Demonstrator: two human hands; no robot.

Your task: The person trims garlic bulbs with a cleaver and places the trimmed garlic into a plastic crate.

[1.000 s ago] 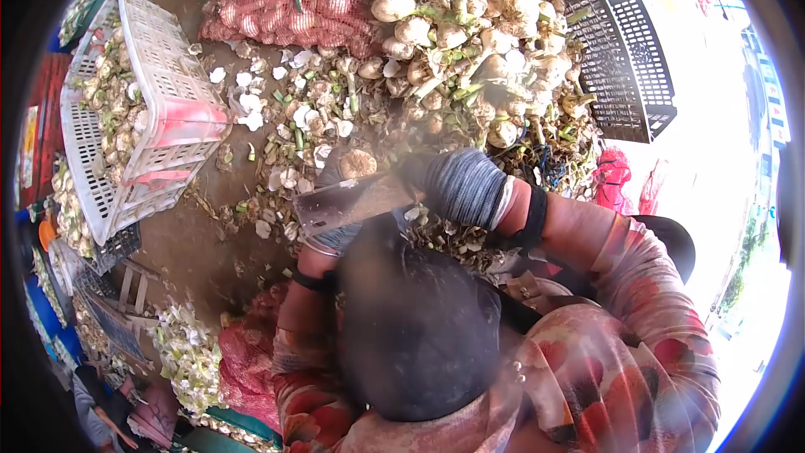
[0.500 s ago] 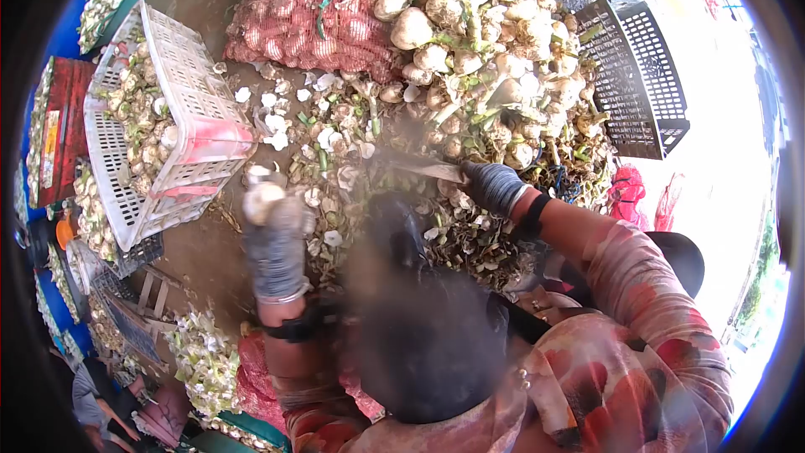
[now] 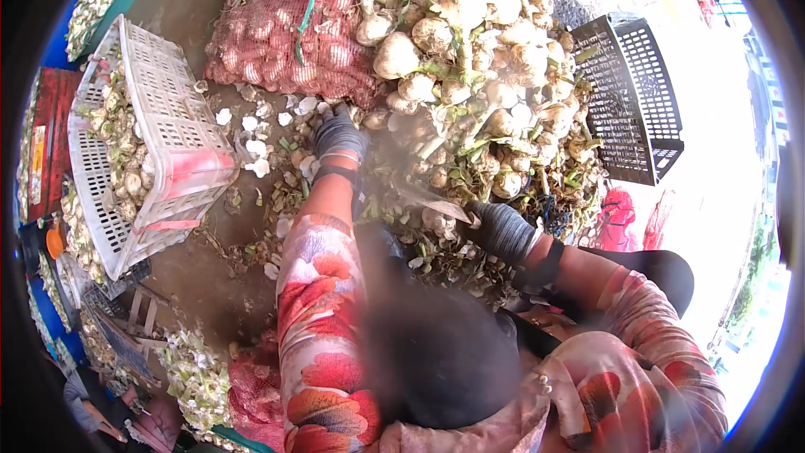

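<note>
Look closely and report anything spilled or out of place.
Pale skins lie scattered on the floor between the white crate and the bulb heap, outside any container; that looks untidy, perhaps just peeling waste.

No word, brand, number or sign can be read. Left of the white crate (image 3: 172, 88) in the view, a red crate (image 3: 60, 138) bears a pale and yellowish label (image 3: 38, 155), whose print is too small and blurred to make out.
</note>
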